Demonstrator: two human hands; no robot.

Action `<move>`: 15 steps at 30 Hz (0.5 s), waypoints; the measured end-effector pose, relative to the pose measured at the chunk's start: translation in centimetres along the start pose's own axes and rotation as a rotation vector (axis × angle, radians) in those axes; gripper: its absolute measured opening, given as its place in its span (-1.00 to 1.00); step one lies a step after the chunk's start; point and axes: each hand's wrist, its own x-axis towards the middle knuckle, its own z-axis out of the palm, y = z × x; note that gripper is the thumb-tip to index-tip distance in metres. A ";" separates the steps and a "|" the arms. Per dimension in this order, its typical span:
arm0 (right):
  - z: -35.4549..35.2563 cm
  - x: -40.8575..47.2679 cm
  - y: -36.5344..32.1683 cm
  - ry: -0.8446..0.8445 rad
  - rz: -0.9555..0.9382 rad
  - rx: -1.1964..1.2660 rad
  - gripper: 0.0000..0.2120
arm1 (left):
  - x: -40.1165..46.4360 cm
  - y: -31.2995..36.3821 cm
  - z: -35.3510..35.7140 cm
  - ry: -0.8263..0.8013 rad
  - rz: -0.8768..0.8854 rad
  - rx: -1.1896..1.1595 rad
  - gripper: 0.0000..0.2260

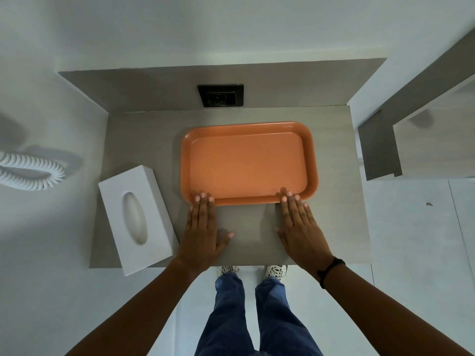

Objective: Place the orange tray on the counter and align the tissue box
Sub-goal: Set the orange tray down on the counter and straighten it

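Observation:
The orange tray [248,163] lies flat on the grey counter [144,140], right of centre, with nothing in it. My left hand [205,227] rests flat on the counter with its fingertips touching the tray's near left rim. My right hand [299,222] lies flat too, fingertips on the near right rim. Neither hand grips anything. The white tissue box [136,217] sits at the counter's left front, turned at an angle, its near corner hanging over the front edge. It is beside my left wrist.
A black wall socket [221,95] sits on the back panel behind the tray. A white coiled cord [30,173] hangs on the left wall. A grey ledge [380,150] stands to the right. My legs and shoes are below the counter's front edge.

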 end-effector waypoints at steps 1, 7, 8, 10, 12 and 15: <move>-0.1 0.2 0.1 0.002 -0.002 -0.005 -0.29 | 0.3 0.0 0.0 0.002 -0.002 0.005 -0.07; -0.8 1.9 0.3 0.001 0.006 -0.005 -0.28 | 2.4 -0.6 -0.3 -0.016 0.001 0.023 -0.01; -1.0 2.2 0.4 0.003 0.009 -0.003 -0.28 | 2.7 -0.7 -0.4 -0.017 0.002 0.028 0.00; -1.2 2.8 0.5 0.008 0.012 0.004 -0.28 | 3.5 -0.8 -0.4 -0.011 0.003 0.023 0.02; -1.4 3.3 0.7 0.008 0.010 0.012 -0.28 | 4.3 -0.9 -0.5 -0.006 0.002 0.023 0.03; -1.6 4.0 0.8 0.005 0.012 0.020 -0.29 | 5.1 -0.9 -0.7 -0.007 -0.007 0.036 0.06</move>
